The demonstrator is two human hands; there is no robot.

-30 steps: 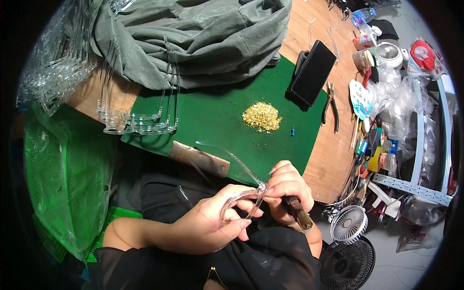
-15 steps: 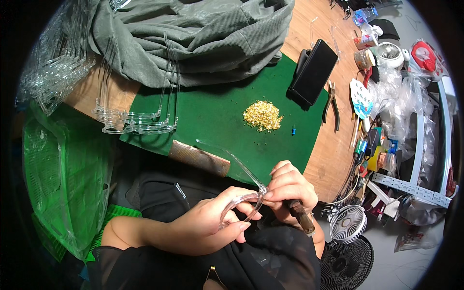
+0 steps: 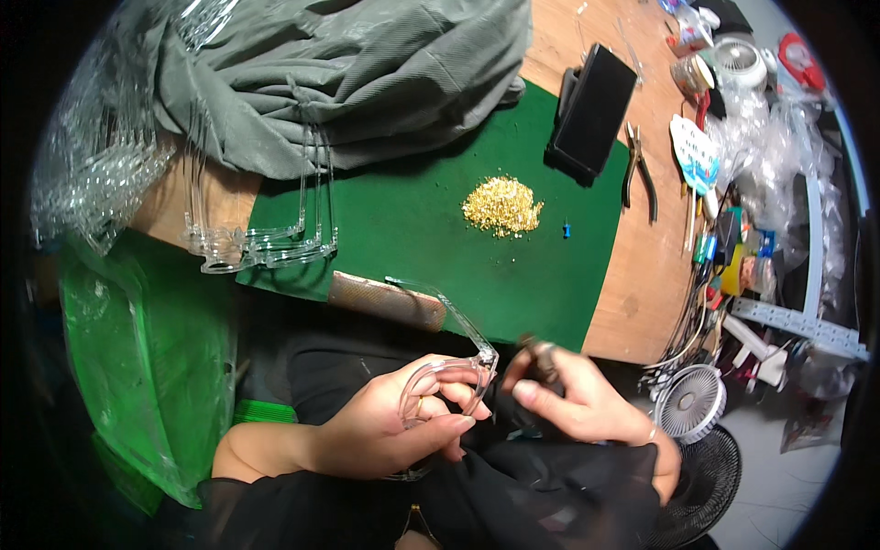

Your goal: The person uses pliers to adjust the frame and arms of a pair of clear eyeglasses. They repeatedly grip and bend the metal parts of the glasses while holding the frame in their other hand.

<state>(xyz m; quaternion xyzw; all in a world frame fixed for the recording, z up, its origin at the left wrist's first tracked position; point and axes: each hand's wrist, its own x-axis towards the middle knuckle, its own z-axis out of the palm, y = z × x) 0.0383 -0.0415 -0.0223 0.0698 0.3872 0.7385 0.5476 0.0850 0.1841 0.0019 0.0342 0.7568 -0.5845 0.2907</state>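
Note:
My left hand [image 3: 394, 412] is closed round a clear plastic eyeglass frame [image 3: 436, 367], fingers passing through a lens opening. One temple arm [image 3: 461, 321] of the frame sticks out past the hinge corner toward the green mat [image 3: 403, 211]. Just right of that hinge, apart from it, my right hand [image 3: 582, 394] is closed on a brown-handled tool [image 3: 544, 363], blurred by motion; its tip does not show. On the mat lies a pile of tiny gold metal pieces [image 3: 502, 206], with a blue push pin [image 3: 566, 230] to its right.
Several clear eyeglass frames [image 3: 266, 249] stand at the mat's left, with more heaped beyond. Grey cloth [image 3: 367, 82] covers the back. A black phone [image 3: 596, 110] and pliers [image 3: 637, 174] lie right. A worn metal-faced block [image 3: 385, 301] sits at the front edge. Fans [image 3: 691, 403] stand lower right.
My right hand has drawn away from the hinge to the right and turned, swinging the brown-handled tool up. My left hand still holds the eyeglass frame. The view has shifted slightly.

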